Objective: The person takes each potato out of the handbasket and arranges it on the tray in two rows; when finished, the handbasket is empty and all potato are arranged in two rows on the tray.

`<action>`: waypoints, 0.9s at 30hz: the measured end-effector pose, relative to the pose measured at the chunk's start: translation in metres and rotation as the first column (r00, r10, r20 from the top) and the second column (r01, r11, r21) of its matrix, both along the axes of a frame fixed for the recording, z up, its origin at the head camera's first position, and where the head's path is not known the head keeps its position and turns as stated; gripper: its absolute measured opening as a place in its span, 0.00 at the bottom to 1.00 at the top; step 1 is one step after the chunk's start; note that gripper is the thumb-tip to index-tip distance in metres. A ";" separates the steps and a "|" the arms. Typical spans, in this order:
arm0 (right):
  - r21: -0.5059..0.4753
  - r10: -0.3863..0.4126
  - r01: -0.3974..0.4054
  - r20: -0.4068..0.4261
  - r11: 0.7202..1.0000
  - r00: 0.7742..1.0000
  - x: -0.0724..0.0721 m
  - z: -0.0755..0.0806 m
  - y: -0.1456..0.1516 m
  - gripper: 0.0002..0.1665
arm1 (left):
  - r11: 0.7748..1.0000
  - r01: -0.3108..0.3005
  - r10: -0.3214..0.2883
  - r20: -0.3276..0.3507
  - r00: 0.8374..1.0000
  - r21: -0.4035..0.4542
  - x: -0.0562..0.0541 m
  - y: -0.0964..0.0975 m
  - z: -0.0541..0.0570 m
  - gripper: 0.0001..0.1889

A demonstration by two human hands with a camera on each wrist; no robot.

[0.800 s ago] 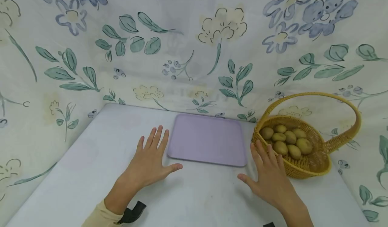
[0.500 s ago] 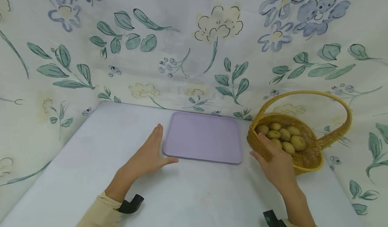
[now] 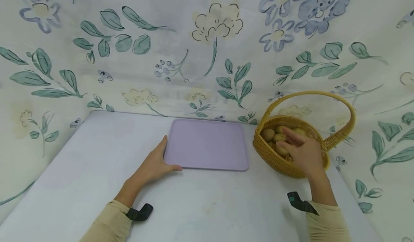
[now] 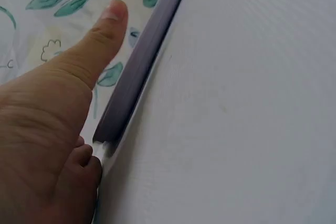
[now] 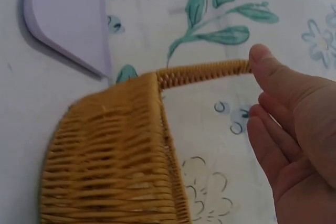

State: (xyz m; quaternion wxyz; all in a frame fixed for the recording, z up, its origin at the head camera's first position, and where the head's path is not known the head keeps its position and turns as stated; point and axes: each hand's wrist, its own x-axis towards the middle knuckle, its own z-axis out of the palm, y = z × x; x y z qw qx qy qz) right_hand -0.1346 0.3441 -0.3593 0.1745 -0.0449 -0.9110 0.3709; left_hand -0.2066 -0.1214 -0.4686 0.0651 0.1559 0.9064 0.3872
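A flat lilac tray lies near the table's far edge. Around its near left corner rests my left hand, fingers along the left side and thumb straight by the front edge; contact is unclear. In the left wrist view the thumb points up beside the tray's rim. To the right stands a yellow wicker basket with several brownish-green, egg-shaped fruits that look like kiwis. My right hand hovers over them, fingers slightly bent, thumb apart, nothing held. The right wrist view shows that hand beyond the basket's side.
The basket's tall arched handle rises behind my right hand. A floral cloth hangs behind the white table. Each wrist wears a black device.
My right hand has gone from the basket's near left rim to above the fruits inside. The left hand has moved to the tray's corner. The head view has shifted right.
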 end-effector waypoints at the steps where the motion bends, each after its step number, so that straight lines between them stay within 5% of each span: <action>1: -0.019 0.008 -0.008 0.014 1.000 1.000 -0.004 0.003 0.002 0.35 | 1.000 0.000 0.000 -0.002 1.000 0.001 -0.001 0.000 -0.001 0.78; 6: -0.060 0.052 -0.048 0.062 0.997 0.997 -0.023 0.019 0.011 0.39 | 1.000 -0.010 0.010 -0.019 1.000 -0.002 -0.002 -0.002 -0.004 0.79; 13: -0.018 0.071 -0.069 0.232 0.997 0.970 -0.041 0.032 0.020 0.47 | 1.000 0.008 -0.008 -0.030 1.000 -0.014 -0.004 0.000 -0.006 0.80; 19: -0.061 0.118 -0.104 0.347 0.993 0.930 -0.060 0.032 0.024 0.53 | 1.000 0.008 -0.009 -0.032 0.999 -0.021 -0.005 0.006 -0.007 0.80; 27: -0.028 0.183 -0.186 0.374 0.982 0.909 -0.077 0.024 0.036 0.51 | 0.999 0.022 -0.023 -0.034 0.999 -0.024 -0.009 0.012 -0.010 0.80</action>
